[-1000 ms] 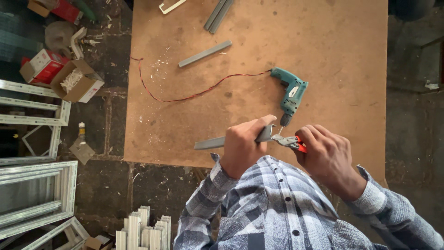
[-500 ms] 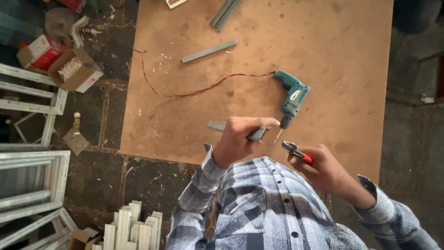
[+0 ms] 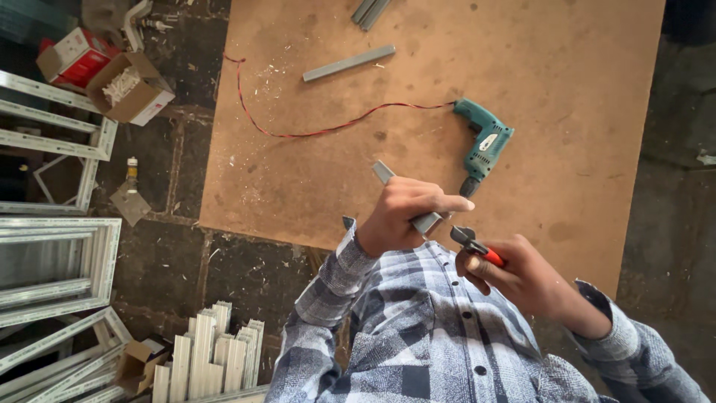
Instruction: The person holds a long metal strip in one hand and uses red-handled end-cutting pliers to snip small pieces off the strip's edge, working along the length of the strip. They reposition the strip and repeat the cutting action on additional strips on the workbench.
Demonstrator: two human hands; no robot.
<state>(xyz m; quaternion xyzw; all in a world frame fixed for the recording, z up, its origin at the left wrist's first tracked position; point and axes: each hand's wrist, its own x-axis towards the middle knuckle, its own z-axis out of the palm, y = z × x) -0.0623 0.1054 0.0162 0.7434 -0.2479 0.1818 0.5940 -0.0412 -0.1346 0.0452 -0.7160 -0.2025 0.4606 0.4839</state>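
One grey metal strip [image 3: 426, 222] sits in the closed left hand [image 3: 406, 216], lower centre of the frame, its far end poking out up-left. The right hand [image 3: 522, 276] grips one pair of red-handled pliers [image 3: 471, 242], their nose just beside the strip's near end. One teal drill [image 3: 483, 143] with a red cord [image 3: 321, 133] lies on the brown board [image 3: 582, 89], where three more grey strips [image 3: 348, 63] lie towards the top. At upper left, one open carton [image 3: 133, 89] holds white pieces, beside a red box [image 3: 73, 56]. White frames [image 3: 52, 261] cover the dark floor on the left.
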